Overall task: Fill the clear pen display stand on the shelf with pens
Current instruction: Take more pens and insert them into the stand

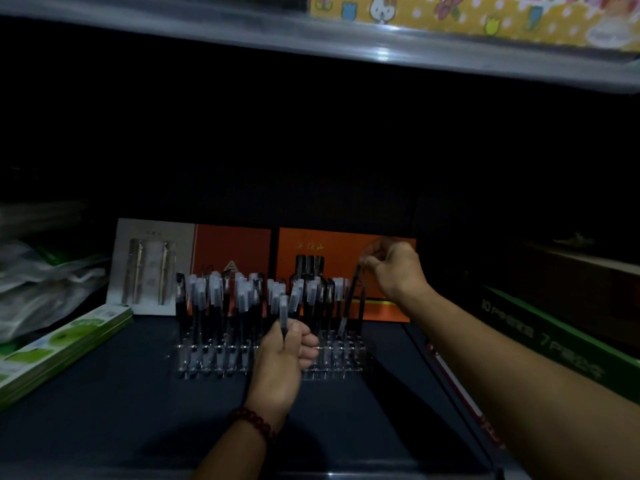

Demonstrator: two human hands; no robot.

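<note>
Your left grip (287, 355) is curled round a capped pen (284, 311), low in the middle of the frame. It holds the pen upright by the barrel, with the frosted cap above your fingers. Your right grip (394, 268), right of centre, pinches the top of a dark pen (354, 285) between thumb and fingertips. That pen slants down and to the left toward the right end of the stand. You cannot tell whether its tip has reached a slot.

Everything sits on the dark shelf (104, 403), which fills the lower half of the frame. An upper shelf edge (346, 46) runs across the top, with a yellow patterned sheet (485, 19) above it at upper right. A green box (554, 341) lies at the right edge, and bags (34, 282) and flat green packs (62, 341) lie at the left. Two orange boxes (235, 247) stand against the back, with a grey pen card (152, 265) just left of them.

The clear stand (332, 368) sits mid-frame in front of the boxes, just behind your left grip. Capped pens (214, 296) crowd its left and middle rows, and fewer stand at its right end. A bead bracelet (252, 420) circles your left wrist.
</note>
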